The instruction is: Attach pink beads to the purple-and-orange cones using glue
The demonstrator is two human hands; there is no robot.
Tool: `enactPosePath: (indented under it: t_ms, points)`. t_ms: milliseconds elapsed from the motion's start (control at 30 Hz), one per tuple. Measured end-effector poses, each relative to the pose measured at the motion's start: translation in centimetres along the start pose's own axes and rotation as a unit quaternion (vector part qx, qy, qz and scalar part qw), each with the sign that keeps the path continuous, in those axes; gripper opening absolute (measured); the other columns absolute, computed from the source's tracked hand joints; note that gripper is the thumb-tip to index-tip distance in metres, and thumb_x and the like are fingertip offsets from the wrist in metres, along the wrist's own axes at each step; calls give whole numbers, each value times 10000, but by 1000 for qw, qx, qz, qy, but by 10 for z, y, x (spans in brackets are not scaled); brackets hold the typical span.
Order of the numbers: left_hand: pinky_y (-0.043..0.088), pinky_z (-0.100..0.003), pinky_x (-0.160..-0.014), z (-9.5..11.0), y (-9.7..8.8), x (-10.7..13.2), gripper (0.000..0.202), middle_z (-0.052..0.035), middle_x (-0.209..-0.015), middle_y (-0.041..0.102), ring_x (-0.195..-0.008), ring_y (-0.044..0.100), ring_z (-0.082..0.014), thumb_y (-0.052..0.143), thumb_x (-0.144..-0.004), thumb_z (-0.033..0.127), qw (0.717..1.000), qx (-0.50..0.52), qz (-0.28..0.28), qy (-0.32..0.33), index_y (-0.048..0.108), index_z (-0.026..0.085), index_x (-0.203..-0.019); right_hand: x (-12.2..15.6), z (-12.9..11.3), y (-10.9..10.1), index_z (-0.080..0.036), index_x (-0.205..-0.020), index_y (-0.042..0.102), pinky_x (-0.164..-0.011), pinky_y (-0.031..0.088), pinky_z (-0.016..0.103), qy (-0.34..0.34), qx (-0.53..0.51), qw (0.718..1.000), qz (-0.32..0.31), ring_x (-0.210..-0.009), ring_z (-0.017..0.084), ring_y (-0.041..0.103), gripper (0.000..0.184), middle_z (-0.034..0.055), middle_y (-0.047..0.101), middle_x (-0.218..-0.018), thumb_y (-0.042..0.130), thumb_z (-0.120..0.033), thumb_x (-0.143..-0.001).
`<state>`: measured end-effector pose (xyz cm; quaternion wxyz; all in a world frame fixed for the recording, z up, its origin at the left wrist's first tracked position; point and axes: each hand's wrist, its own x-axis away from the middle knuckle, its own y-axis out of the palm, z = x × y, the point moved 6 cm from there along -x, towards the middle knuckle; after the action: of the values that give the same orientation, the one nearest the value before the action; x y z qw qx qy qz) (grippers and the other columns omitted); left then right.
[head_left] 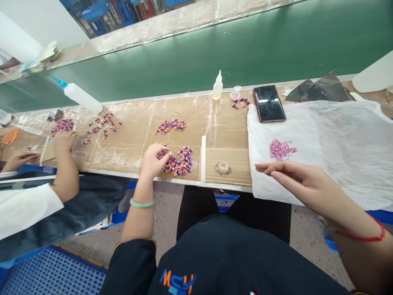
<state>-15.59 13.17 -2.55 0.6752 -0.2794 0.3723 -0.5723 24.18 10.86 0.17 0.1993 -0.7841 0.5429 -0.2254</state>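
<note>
In the head view, the left hand (155,160) rests half-curled with its fingertips in a heap of purple-and-orange beads (179,162), any grip unclear. The right hand (294,177), loosely open and seemingly empty, hovers over a white cloth (344,164), just below pink beads (281,149).

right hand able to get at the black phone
Probably yes: the right hand hovers over the white cloth, and only a low pile of pink pieces lies between it and the phone.
</note>
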Motion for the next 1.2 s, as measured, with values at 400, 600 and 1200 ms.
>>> enactPosePath:
  t_ms: [400, 600, 1200]
  points:
    - [469, -385, -878, -25, 15, -100, 134, -138, -972, 737, -934, 644, -284, 618, -789, 210, 977, -179, -28, -110, 734, 148, -818, 6, 19, -8, -243, -825, 717, -859, 610, 491, 42, -28, 998, 42, -1053, 344, 720, 397, 120, 774, -1074, 547, -599, -877]
    - [469, -377, -841, -9, 12, -101, 139, -138, -936, 750, -927, 659, -301, 627, -711, 130, 967, -223, -73, -96, 720, 150, -813, 17, 28, -22, -227, -835, 710, -939, 568, 507, 74, -54, 992, 90, -1098, 333, 697, 330, 120, 766, -1097, 579, -528, -860]
    - [484, -243, -568, 136, 43, 2, 121, -16, -743, 630, -657, 583, -160, 738, -720, 298, 958, 224, -180, 20, 663, 210, -755, 15, 96, -40, -196, -825, 647, -820, 497, 396, -13, 135, 965, 222, -883, 239, 623, 107, 85, 682, -886, 541, -186, -836]
